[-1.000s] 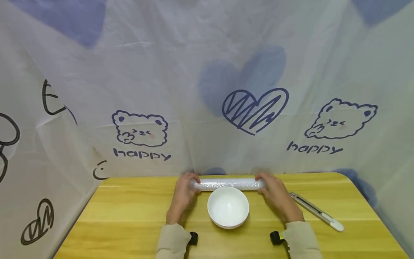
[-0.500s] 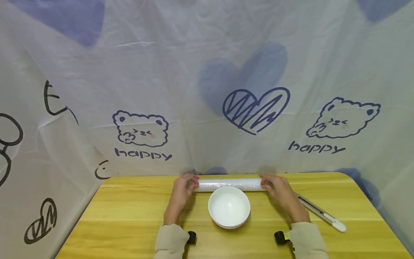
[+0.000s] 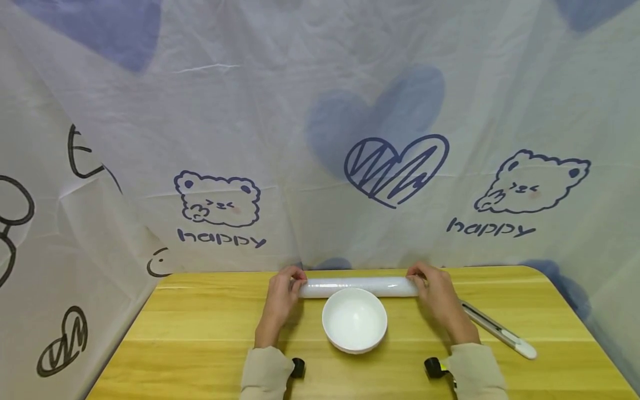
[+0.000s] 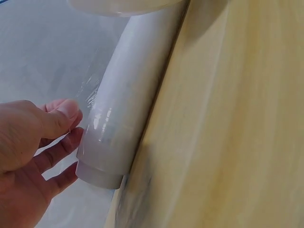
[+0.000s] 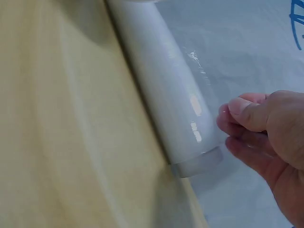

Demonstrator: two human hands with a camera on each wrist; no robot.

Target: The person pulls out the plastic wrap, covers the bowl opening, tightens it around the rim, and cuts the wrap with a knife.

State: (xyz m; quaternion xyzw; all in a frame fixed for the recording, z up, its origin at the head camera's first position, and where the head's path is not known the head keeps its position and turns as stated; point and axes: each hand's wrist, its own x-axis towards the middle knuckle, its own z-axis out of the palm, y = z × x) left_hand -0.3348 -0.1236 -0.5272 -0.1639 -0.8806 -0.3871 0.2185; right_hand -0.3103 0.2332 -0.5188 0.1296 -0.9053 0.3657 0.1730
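Observation:
A roll of cling film (image 3: pixel 360 283) lies crosswise near the table's back edge, behind a white bowl (image 3: pixel 355 322). My left hand (image 3: pixel 281 293) is at the roll's left end. In the left wrist view its thumb and forefinger pinch the clear film edge just off the roll (image 4: pixel 118 99), with the other fingers close to the roll's end. At the opposite end, my right hand (image 3: pixel 437 294) pinches the film edge likewise between thumb and fingertips. A thin sheet of film shows faintly between roll and fingers in both wrist views.
A utility knife (image 3: pixel 497 329) lies slanted on the wooden table (image 3: pixel 195 333), right of my right forearm. A white cloth (image 3: pixel 300 111) printed with hearts and bears hangs behind the table.
My right hand has shifted slightly rightward, and its fingertips have gone from the roll's end to pinching the film edge. My left hand now also pinches film. The bowl stays in place.

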